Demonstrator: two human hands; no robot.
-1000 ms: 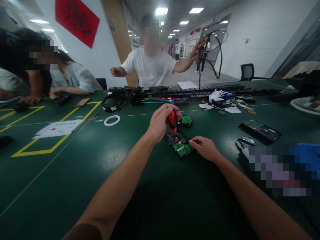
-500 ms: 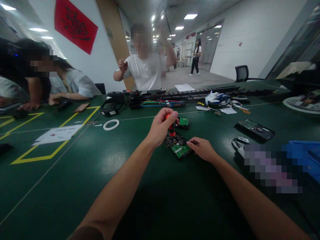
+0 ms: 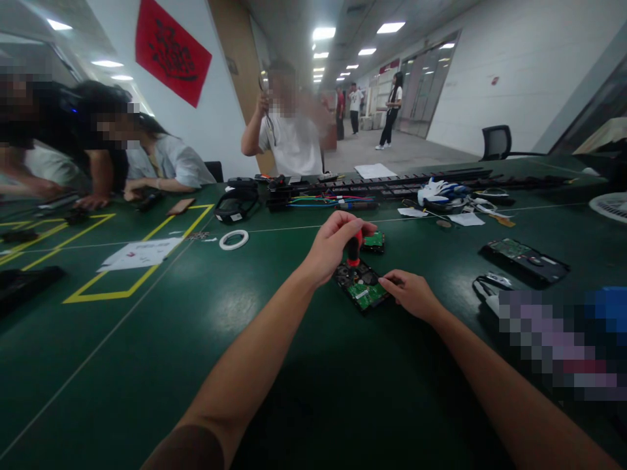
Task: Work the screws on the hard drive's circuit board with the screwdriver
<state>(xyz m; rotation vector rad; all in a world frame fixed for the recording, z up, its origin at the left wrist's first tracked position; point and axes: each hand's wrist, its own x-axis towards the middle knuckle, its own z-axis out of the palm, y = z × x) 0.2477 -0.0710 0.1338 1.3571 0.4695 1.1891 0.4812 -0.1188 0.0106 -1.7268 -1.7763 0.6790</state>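
On the green table lies a hard drive, its green circuit board facing up. My left hand is closed around the handle of a red and black screwdriver, held upright over the drive's far part; its tip is hidden. My right hand pinches the drive's right edge with thumb and fingertips. Just behind is a second hard drive, partly covered by the left hand and screwdriver. A third, larger-looking hard drive rests farther right.
A white tape roll and a paper sheet lie to the left. Black strips and coloured wires run along the back, near white and blue gloves. A blue bin stands right. A person in white is opposite.
The view has swung left, so the table things appear farther right. My left fingers have shifted over the screwdriver's top. The right hand still touches the drive. The person opposite has moved their arms.
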